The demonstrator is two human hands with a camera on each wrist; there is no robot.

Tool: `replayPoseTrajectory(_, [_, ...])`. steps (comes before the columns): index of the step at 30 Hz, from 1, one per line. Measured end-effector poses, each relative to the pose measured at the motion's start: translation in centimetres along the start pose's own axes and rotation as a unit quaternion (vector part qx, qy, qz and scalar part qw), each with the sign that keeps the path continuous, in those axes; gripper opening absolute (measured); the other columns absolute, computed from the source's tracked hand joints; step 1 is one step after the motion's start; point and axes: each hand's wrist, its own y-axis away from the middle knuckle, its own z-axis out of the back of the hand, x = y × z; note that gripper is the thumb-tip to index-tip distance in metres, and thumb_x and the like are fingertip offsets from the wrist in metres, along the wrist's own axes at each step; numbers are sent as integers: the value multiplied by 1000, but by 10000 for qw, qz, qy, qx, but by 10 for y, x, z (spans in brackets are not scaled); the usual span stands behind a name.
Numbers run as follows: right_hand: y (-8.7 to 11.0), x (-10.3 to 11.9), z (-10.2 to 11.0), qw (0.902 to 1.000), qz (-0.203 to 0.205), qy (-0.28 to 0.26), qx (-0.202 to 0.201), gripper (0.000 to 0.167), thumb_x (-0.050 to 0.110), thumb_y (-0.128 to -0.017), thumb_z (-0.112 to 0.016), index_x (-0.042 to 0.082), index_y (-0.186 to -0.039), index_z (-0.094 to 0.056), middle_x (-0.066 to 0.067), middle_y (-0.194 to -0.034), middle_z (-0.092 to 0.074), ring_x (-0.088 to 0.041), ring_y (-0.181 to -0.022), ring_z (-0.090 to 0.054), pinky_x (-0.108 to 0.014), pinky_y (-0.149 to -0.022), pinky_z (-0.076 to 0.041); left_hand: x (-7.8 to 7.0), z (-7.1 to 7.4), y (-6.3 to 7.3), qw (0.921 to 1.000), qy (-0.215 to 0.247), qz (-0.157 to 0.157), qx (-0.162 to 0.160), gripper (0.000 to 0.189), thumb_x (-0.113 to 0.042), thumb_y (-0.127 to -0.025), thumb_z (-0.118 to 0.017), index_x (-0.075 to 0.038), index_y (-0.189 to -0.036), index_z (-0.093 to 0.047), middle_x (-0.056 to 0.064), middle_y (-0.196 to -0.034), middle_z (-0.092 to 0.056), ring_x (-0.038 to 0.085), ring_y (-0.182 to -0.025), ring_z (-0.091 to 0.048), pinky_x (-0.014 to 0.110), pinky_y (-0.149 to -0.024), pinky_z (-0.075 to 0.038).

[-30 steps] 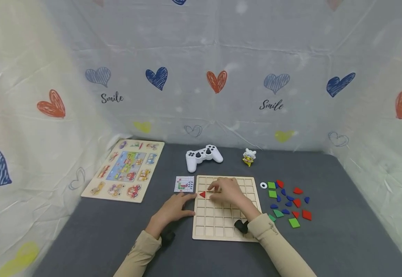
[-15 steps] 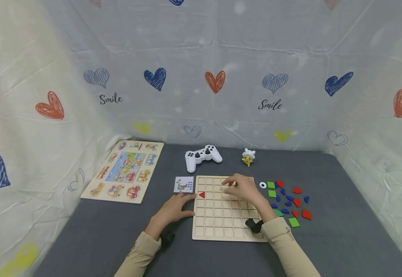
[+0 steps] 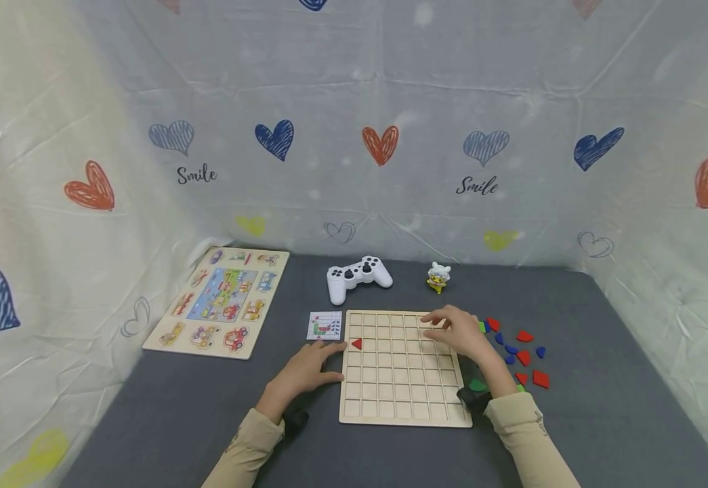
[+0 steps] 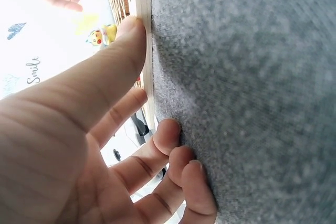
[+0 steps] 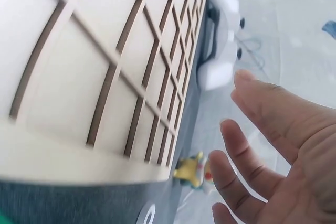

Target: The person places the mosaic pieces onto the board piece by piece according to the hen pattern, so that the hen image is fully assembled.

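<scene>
A wooden grid board (image 3: pixel 384 392) lies on the dark table, with one red triangle (image 3: pixel 357 343) in a cell near its left side. My left hand (image 3: pixel 302 369) rests at the board's left edge. Its thumb and index fingertip touch the edge in the left wrist view, while the other fingers bend loosely on the cloth. Over the board's upper right corner hovers my right hand (image 3: pixel 463 333). In the right wrist view its fingers are relaxed and apart, with nothing between them. Under the right forearm some coloured pieces are hidden.
Red pieces (image 3: pixel 540 379), blue half-rounds (image 3: pixel 511 350) and green pieces (image 3: pixel 478 385) lie right of the board. A printed pattern card (image 3: pixel 324 325), a white game controller (image 3: pixel 360 274), a small figurine (image 3: pixel 438 276) and a vehicle puzzle board (image 3: pixel 222 298) stand around it.
My right hand has moved right, from near the red triangle across the board to its right edge. The left hand and the red triangle have stayed in place.
</scene>
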Motion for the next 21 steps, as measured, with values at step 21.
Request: replayPoseTrajectory(21, [26, -61, 46, 9946, -645, 754, -292, 26, 23, -83, -69, 12, -106, -70, -11, -96, -60, -19, -74, -47, -41, -68, -27, -1, 1, 1, 10000, 63, 7, 23, 63, -39, -78, -72, -18, -134, -51, 12, -105, -55, 24, -86, -49, 43, -71, -42])
